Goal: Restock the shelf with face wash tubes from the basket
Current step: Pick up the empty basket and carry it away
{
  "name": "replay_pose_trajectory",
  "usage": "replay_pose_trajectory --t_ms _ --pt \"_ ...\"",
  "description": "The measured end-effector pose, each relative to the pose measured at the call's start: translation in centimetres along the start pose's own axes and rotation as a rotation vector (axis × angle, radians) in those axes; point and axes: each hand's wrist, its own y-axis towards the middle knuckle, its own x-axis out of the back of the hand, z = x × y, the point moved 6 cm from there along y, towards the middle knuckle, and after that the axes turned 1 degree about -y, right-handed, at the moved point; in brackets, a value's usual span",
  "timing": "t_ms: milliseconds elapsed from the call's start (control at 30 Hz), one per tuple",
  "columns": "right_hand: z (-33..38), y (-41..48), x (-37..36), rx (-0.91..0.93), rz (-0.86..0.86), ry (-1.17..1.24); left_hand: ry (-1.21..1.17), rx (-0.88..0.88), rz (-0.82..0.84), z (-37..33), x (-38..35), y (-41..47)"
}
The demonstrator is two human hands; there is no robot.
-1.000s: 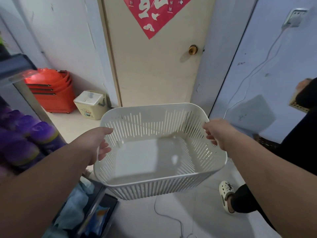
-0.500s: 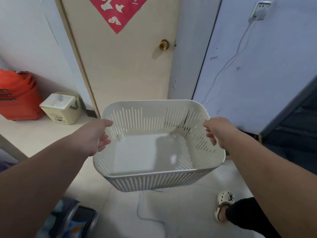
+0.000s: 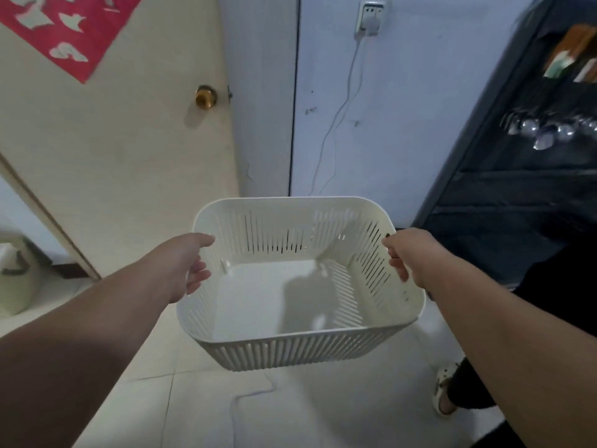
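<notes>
Clearly the basket (image 3: 277, 231) has nothing in it: its pale floor is bare and no tubes show anywhere. It hangs in the air over the tiled floor (image 3: 200, 412), in front of a door (image 3: 129, 150). The hands are well apart, one clamped on each side. The left hand (image 3: 187, 263) grips the left wall with its thumb along the rim, and the right hand (image 3: 408, 253) has its fingers curled over the right rim.

The step in hand looks like carrying the emptied basket away, so the restocking is probably done or waiting on a refill. To do it well, keep both grips even so the basket stays level, and hold it out from the body so the ground ahead stays in sight. A thin cord (image 3: 252, 394) lies across the tiles just under the basket, and a foot in a white clog (image 3: 444, 396) stands near on the right; step round both.

Much is unclear. No shelf with tubes is in sight. A dark rack (image 3: 517, 195) on the right is blurred, and I cannot tell what hangs on it. The right hand's fingertips are hidden by the basket wall, and a pale bin (image 3: 14, 282) is cut off at the left edge.
</notes>
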Motion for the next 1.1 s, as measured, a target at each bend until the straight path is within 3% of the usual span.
replay_pose_trajectory --t_ms 533,1100 --pt "1.6 5.9 6.2 -0.072 -0.173 0.022 0.085 -0.037 0.143 -7.6 -10.9 6.8" --pt "7.5 31.4 12.9 -0.021 0.009 -0.007 0.007 0.037 0.018 -13.4 -30.4 17.0"
